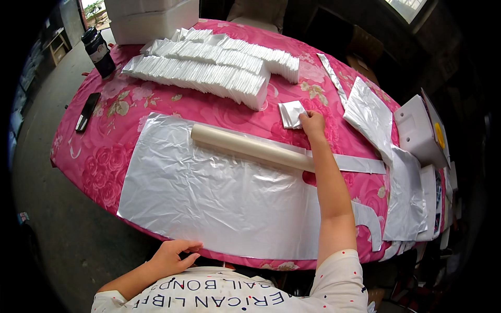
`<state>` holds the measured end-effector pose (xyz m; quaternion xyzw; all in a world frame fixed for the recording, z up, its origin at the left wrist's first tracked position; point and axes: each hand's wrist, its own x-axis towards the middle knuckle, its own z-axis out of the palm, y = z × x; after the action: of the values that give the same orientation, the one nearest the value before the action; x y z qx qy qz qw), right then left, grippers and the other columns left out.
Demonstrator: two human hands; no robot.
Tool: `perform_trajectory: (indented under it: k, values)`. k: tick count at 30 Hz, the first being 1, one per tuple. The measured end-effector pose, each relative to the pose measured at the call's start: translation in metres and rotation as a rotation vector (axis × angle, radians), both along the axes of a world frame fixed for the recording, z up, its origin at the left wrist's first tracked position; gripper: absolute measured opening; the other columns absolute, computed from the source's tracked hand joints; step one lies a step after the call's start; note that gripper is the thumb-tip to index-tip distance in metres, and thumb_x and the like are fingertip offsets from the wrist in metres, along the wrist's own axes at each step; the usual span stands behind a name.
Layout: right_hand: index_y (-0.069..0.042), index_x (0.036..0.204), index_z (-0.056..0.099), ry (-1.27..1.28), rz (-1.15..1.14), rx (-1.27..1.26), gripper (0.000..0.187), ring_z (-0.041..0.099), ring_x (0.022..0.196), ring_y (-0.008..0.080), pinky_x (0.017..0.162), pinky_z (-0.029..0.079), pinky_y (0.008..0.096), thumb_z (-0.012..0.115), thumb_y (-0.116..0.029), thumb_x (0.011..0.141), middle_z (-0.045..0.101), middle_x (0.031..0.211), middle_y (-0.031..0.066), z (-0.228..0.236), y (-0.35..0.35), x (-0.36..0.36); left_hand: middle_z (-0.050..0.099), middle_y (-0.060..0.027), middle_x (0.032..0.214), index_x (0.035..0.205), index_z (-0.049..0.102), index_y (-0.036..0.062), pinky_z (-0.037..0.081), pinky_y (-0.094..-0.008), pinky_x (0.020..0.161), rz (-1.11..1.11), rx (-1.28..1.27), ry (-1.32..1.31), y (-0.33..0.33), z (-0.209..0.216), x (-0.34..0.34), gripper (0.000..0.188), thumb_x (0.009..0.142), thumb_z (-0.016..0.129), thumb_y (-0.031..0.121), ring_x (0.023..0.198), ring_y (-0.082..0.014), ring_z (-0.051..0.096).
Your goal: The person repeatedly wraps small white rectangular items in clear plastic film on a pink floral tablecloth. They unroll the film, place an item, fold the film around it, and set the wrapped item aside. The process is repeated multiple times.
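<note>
My right hand (313, 123) reaches across the table, its fingers closed at the right edge of a small folded white packet (290, 113). The packet lies on the pink cloth. My left hand (177, 254) rests by the near table edge, fingers stretched out and thumb apart, holding nothing. Between my arms lies a large silvery plastic sheet (219, 208), creased and shiny. A long cream-coloured tube (245, 146) lies across its far part, its right end beside my right forearm. Farther back, folded white packets (203, 73) stand packed in several long rows.
The pink floral tablecloth (99, 156) covers an oval table. A black phone (87, 112) and dark bottle (99, 53) are at left, with white foam boxes (151, 21) behind. Silvery sheets (368, 115), a strip (360, 164) and a white box (417, 125) are at right.
</note>
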<state>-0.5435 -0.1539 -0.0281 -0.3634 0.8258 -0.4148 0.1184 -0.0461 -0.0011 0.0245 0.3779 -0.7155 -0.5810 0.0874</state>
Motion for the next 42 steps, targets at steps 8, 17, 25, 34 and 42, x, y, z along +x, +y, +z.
perform_trajectory:
  k: [8, 17, 25, 34, 42]
  values:
    - [-0.001, 0.094, 0.067, 0.371, -0.116, 0.285, 0.033, 0.060, 0.094, 0.0359, 0.080, 0.049, 0.0441, 0.054, -0.024, 0.075, 0.063, 0.102, 0.0203, 0.024, 0.016, 0.034, 0.066, -0.0118, 0.099, 0.112, 0.059, 0.0004, 0.051, -0.0260, 0.075, -0.031, 0.025, -0.001, -0.001, -0.003, 0.002, 0.032, 0.081, 0.063, 0.006, 0.086, -0.0159, 0.065]
    - [-0.008, 0.136, 0.038, 0.850, 0.438, 0.203, 0.057, 0.026, 0.133, 0.0368, 0.108, 0.023, 0.0424, 0.045, -0.037, 0.088, 0.032, 0.142, 0.0193, 0.021, 0.009, 0.033, 0.067, -0.0121, 0.094, 0.108, 0.061, 0.0001, 0.051, -0.0271, 0.078, -0.031, 0.002, 0.012, 0.002, -0.002, -0.004, 0.029, 0.080, 0.064, 0.002, 0.085, -0.0168, 0.065]
    - [-0.007, 0.137, 0.037, 0.650, 0.491, 0.378, 0.062, 0.022, 0.134, 0.0376, 0.110, 0.019, 0.0427, 0.035, -0.049, 0.092, 0.029, 0.144, 0.0186, 0.003, 0.003, 0.030, 0.067, -0.0115, 0.096, 0.108, 0.061, 0.0006, 0.052, -0.0272, 0.078, -0.037, 0.016, -0.007, 0.005, 0.000, -0.006, 0.029, 0.080, 0.064, 0.001, 0.086, -0.0157, 0.065]
    - [-0.003, 0.125, 0.050, 0.561, 0.621, 0.143, 0.055, 0.038, 0.124, 0.0354, 0.103, 0.030, 0.0429, 0.057, -0.038, 0.084, 0.049, 0.127, 0.0175, 0.041, 0.123, 0.079, 0.065, -0.0119, 0.094, 0.105, 0.062, 0.0031, 0.052, -0.0302, 0.068, -0.294, -0.452, 0.011, -0.014, -0.002, -0.021, 0.028, 0.078, 0.065, 0.009, 0.079, -0.0242, 0.064]
    - [0.007, 0.126, 0.042, 0.374, 0.612, 0.225, 0.063, 0.052, 0.098, 0.0335, 0.084, 0.045, 0.0404, 0.065, -0.029, 0.080, 0.053, 0.106, 0.0200, 0.050, 0.246, 0.161, 0.044, -0.0177, 0.131, 0.122, 0.050, 0.0022, 0.040, -0.0413, 0.094, -0.418, -0.790, 0.211, -0.042, -0.009, -0.127, 0.051, 0.076, 0.066, 0.018, 0.118, -0.0357, 0.044]
